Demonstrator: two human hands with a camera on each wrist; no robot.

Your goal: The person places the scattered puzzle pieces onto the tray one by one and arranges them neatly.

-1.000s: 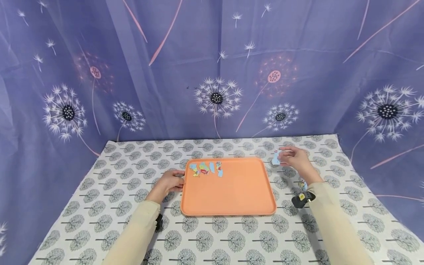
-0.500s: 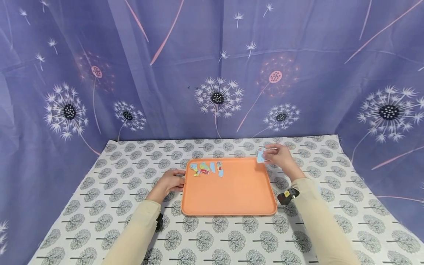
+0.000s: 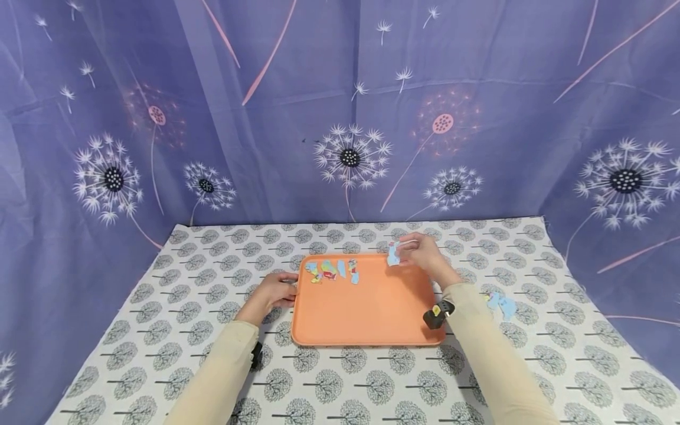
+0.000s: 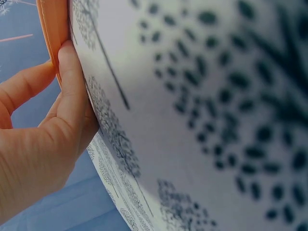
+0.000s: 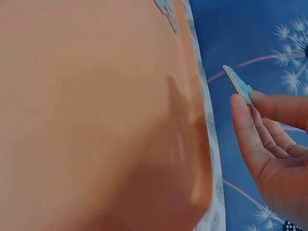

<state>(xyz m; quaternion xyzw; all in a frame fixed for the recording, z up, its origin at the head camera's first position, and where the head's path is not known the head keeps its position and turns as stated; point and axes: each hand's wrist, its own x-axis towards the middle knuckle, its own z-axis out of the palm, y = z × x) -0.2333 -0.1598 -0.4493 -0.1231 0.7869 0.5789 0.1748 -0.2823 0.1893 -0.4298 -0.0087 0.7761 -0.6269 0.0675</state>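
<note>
My right hand (image 3: 423, 255) pinches a light blue puzzle piece (image 3: 394, 254) between thumb and fingers, over the far right part of the orange tray (image 3: 366, 313). In the right wrist view this thin puzzle piece (image 5: 237, 85) is seen nearly edge-on, raised above the tray. At the tray's left side, my left hand (image 3: 275, 290) holds the rim; the left wrist view shows thumb and fingers on that orange rim (image 4: 54, 24). Several colourful puzzle pieces lie in a row at the tray's far left, among them a red-and-green one (image 3: 329, 270) and a plain blue one (image 3: 342, 268).
More puzzle pieces (image 3: 507, 307) lie on the cloth to the right of the tray, beside the right forearm. A tree-patterned cloth (image 3: 212, 265) covers the table. Behind it hangs a purple dandelion curtain (image 3: 276, 147).
My right hand has carried the puzzle piece leftward from the cloth to over the tray. Pieces on the right cloth now show beside the forearm. My left hand stays at the rim.
</note>
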